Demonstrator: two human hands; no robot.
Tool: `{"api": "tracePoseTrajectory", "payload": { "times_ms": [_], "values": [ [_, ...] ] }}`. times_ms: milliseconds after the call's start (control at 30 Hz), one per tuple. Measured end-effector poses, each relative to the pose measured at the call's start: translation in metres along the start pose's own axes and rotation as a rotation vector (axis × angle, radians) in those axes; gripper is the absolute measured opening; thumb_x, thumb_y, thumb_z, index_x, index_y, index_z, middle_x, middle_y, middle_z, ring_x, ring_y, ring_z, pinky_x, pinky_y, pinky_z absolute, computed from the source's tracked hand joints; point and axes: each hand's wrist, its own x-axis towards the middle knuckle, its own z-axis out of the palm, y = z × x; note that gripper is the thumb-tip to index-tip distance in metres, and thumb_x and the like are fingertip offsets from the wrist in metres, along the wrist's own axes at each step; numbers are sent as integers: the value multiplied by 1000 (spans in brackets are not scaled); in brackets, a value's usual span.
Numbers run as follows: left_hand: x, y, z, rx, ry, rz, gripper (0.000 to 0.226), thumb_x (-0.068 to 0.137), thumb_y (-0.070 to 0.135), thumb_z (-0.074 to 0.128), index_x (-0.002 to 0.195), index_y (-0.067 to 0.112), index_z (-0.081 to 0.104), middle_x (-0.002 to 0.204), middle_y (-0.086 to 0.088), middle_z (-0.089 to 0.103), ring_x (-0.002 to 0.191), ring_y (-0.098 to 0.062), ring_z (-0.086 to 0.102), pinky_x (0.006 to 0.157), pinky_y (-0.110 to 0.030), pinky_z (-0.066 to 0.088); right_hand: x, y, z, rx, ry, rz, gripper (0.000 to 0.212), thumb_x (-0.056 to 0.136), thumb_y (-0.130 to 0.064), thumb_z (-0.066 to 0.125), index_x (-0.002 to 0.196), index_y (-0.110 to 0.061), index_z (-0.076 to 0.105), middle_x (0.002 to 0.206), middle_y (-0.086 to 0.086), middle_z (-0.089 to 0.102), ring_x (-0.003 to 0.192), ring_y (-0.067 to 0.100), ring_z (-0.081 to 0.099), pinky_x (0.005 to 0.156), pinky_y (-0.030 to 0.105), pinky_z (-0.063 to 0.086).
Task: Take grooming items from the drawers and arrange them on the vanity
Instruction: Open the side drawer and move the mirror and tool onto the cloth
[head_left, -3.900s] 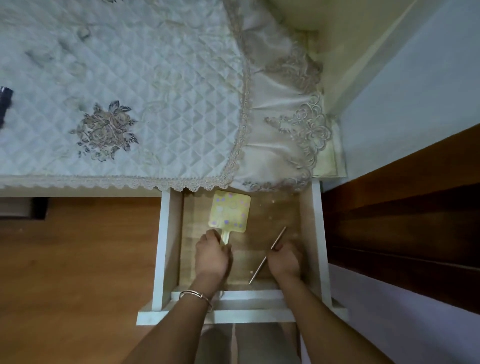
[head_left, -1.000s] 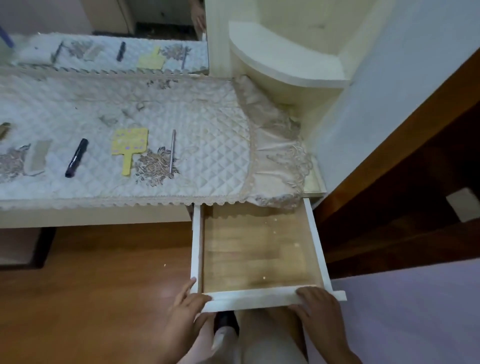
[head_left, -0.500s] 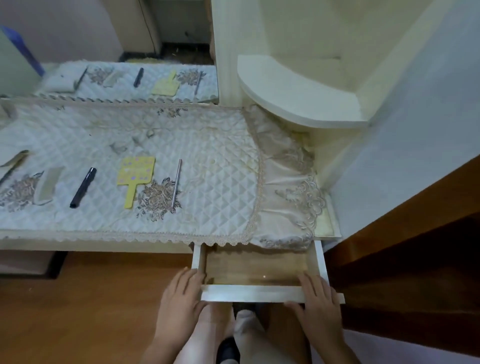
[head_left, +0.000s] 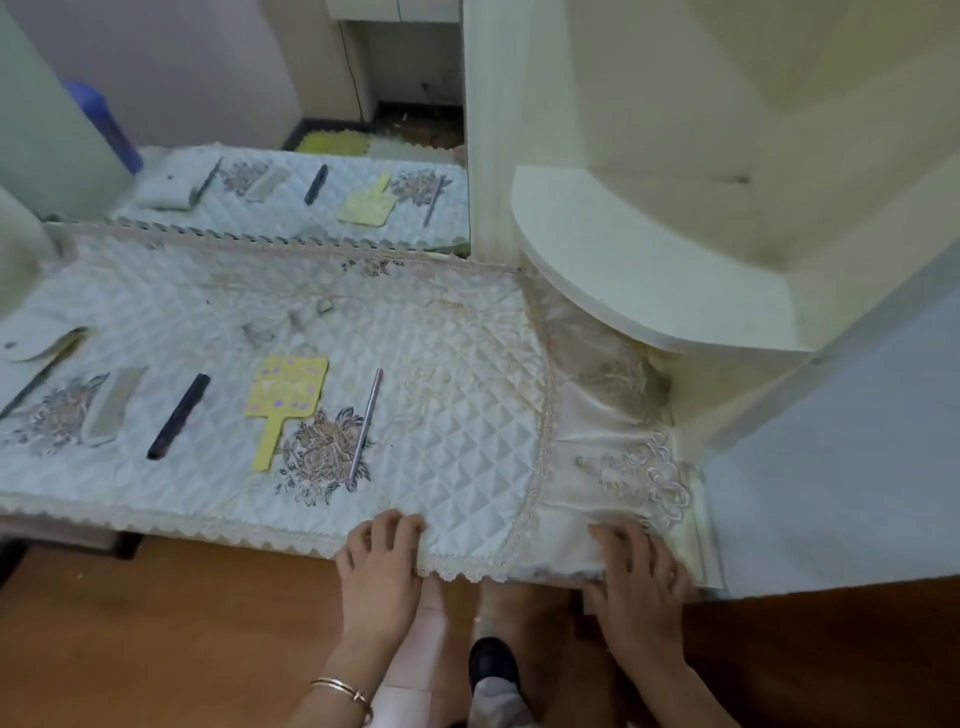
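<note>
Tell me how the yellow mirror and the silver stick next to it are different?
The yellow mirror is wide and flat with a square head and a short handle; the silver stick is thin and straight all the way. The mirror is yellow with small coloured spots; the stick is plain shiny grey. The stick lies to the right of the mirror, over the stitched flower. Both lie flat on the quilted cloth, pointing the same way.

— Where are the hands?
— Both flat against the vanity's front edge, fingers spread — left hand (head_left: 382, 566) under the lace trim of the quilted cover (head_left: 457, 415), right hand (head_left: 636, 577) over the embroidered end.
— And on top?
— A row, well apart: a pale comb (head_left: 111, 402), a dark tube (head_left: 179, 415), a yellow hand mirror (head_left: 285, 397), a thin metal rod (head_left: 366, 423). The wall mirror (head_left: 291, 171) behind reflects them all.
</note>
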Motion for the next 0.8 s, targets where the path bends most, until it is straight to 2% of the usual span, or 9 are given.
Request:
{"api": "tracePoseTrajectory", "payload": {
  "times_ms": [100,233,367,433,500,567,633,733,800],
  "values": [
    [4,3,1,-24,31,-34,64,36,6,81,89,27,49,100,1,38,90,-24,34,66,-47,47,0,-2,3,43,25,7,83,33,-28,92,105,-27,50,117,4,43,103,29,40,75,51,47],
    [4,6,3,-14,44,-64,62,37,5,79,88,25,49,98,-1,41,90,-27,37,68,-48,46,0,-2,5,28,31,9,82,37,-27,91,107,-25,48,116,5,41,102,30,40,78,52,46],
    [1,5,0,2,-21,-72,63,41,9,82,93,25,49,100,-7,58,92,-35,50,70,-49,48,-1,0,4,-40,58,-15,49,65,-40,55,111,-23,49,120,8,42,104,32,41,82,46,40],
    [-5,-2,-3,-1,-13,-7,52,55,18,74,100,25,50,106,-5,59,98,-28,42,71,-47,50,0,1,-1,-40,10,-19,52,64,-36,66,112,-22,50,120,12,49,106,32,40,82,50,43],
    [-16,-13,-9,-81,-12,73,33,71,26,53,104,24,53,110,-2,59,103,-21,40,74,-43,51,-3,2,-7,-30,-51,-21,64,57,-26,81,113,-22,51,118,16,56,108,31,36,82,55,45],
    [-32,-28,-17,-232,-61,81,33,77,31,39,99,19,62,107,-1,65,104,-15,46,78,-39,50,-8,-1,-16,-16,-130,-18,64,62,-20,80,119,-21,51,124,16,55,115,32,36,89,56,42],
    [-53,-44,-25,-355,-142,-15,39,81,32,35,97,16,67,101,-1,68,100,-17,56,81,-35,49,-20,-6,-23,-5,-181,-8,58,72,-17,73,126,-16,51,132,14,51,123,36,39,97,55,37],
    [-101,-83,-26,-459,-285,-247,20,89,17,45,97,18,64,99,-3,68,92,-19,61,80,-33,49,-54,-21,-25,-42,-161,5,60,66,-12,76,122,-10,55,125,17,57,115,40,52,90,57,43],
    [-139,-110,-28,-531,-368,-358,14,91,14,48,90,24,58,92,-5,69,85,-20,64,75,-33,50,-84,-36,-24,16,-184,59,56,72,-11,72,125,-10,52,128,16,53,119,38,48,94,54,41]
  ]
}}
